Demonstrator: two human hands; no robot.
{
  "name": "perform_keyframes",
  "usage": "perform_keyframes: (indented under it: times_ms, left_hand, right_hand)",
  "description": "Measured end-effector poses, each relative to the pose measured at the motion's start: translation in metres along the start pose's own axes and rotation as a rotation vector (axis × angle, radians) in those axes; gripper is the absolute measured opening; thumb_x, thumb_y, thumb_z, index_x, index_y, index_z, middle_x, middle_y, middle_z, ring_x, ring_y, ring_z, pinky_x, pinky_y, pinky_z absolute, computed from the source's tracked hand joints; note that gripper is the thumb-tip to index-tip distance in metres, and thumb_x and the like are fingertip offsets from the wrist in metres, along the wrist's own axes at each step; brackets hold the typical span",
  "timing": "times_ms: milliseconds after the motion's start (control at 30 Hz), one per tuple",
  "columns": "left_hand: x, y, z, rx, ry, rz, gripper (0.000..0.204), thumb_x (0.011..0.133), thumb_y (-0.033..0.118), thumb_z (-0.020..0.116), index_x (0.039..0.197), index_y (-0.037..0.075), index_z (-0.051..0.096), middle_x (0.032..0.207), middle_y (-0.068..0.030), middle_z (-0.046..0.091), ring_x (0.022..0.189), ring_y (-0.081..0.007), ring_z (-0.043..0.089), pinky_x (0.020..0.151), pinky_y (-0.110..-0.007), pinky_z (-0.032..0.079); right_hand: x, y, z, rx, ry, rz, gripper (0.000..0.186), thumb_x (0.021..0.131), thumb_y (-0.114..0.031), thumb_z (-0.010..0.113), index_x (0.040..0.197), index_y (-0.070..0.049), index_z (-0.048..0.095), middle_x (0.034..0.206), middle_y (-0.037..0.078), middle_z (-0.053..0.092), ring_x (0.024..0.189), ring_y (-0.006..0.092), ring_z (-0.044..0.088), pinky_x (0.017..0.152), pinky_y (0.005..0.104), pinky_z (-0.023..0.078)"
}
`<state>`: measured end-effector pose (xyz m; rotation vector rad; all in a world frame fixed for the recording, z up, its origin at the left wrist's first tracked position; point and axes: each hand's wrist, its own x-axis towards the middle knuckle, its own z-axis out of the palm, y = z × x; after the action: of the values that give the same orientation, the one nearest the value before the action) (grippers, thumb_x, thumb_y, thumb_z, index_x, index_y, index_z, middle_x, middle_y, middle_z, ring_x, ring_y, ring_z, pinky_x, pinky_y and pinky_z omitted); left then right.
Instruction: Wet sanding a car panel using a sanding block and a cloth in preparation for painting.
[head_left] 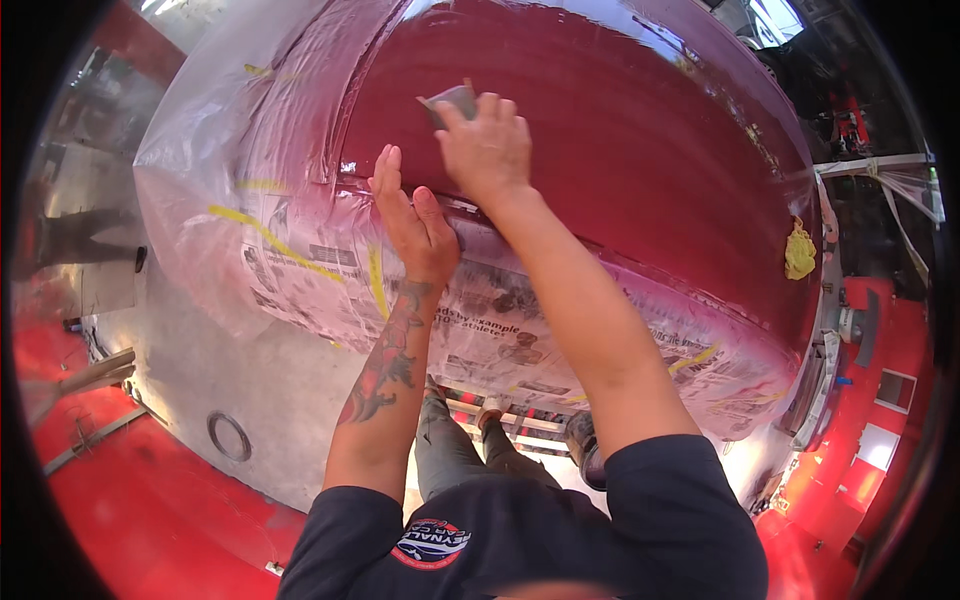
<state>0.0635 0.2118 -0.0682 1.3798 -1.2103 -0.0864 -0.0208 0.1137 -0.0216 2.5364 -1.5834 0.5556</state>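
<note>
A glossy dark red car panel (600, 130) spreads out in front of me. Over its left part, my right hand (485, 150) presses a folded grey sheet of sandpaper (455, 101) to the paint, fingers closed around it. My left hand (415, 225) is at the panel's near edge, held side-on with fingers stretched out and nothing in it. Whether it touches the panel is hard to tell. Newspaper masking (490, 330) hangs below this edge, fixed with yellow tape (275, 243). Clear plastic sheeting (215, 130), dusted with red, covers the left side.
A crumpled yellow cloth (800, 250) lies on the panel's right end. Slatted boards (525, 425) are under my feet. A dark ring (230, 437) lies on the grey floor to the left. Red surfaces (150, 510) and metal bars (95, 440) stand at the lower left.
</note>
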Motion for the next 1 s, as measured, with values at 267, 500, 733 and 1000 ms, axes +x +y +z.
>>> perform_keyframes:
  times_ms: [267, 500, 733, 1000]
  left_hand:
    - [0.005, 0.013, 0.006, 0.092, -0.088, 0.003, 0.050, 0.109, 0.028, 0.039, 0.148, -0.003, 0.042, 0.151, -0.0208, 0.047, 0.142, -0.0381, 0.042, 0.121, -0.055, 0.023]
    - [-0.001, 0.004, -0.008, 0.109, -0.129, 0.009, 0.051, 0.108, 0.026, 0.038, 0.149, -0.003, 0.040, 0.151, -0.0214, 0.047, 0.143, -0.0379, 0.042, 0.121, -0.056, 0.020]
    - [0.003, 0.002, -0.003, 0.125, -0.104, 0.012, 0.050, 0.108, 0.028, 0.042, 0.149, 0.000, 0.041, 0.151, -0.0215, 0.045, 0.142, -0.0391, 0.041, 0.119, -0.060, 0.022]
    - [0.007, 0.015, 0.000, 0.251, -0.243, -0.028, 0.049, 0.108, 0.027, 0.042, 0.149, 0.000, 0.042, 0.151, -0.0198, 0.047, 0.142, -0.0374, 0.043, 0.119, -0.060, 0.023]
  right_hand:
    - [-0.099, 0.278, -0.078, -0.464, 0.092, 0.865, 0.042, 0.094, -0.042, 0.066, 0.134, -0.032, 0.061, 0.115, 0.023, 0.059, 0.102, 0.0422, 0.061, 0.084, 0.0522, 0.055]
    - [0.065, 0.031, 0.025, -0.141, 0.067, 0.414, 0.040, 0.091, -0.039, 0.069, 0.127, -0.023, 0.068, 0.122, 0.020, 0.057, 0.114, 0.0362, 0.055, 0.091, 0.0462, 0.051]
    - [0.117, 0.028, 0.055, -0.067, 0.033, 0.122, 0.033, 0.092, -0.040, 0.067, 0.120, -0.023, 0.070, 0.123, 0.018, 0.059, 0.117, 0.0341, 0.055, 0.092, 0.0463, 0.050]
    - [0.030, 0.291, -0.036, -0.400, 0.001, 0.967, 0.044, 0.098, -0.045, 0.057, 0.140, -0.033, 0.055, 0.134, 0.024, 0.053, 0.122, 0.0414, 0.054, 0.098, 0.0525, 0.051]
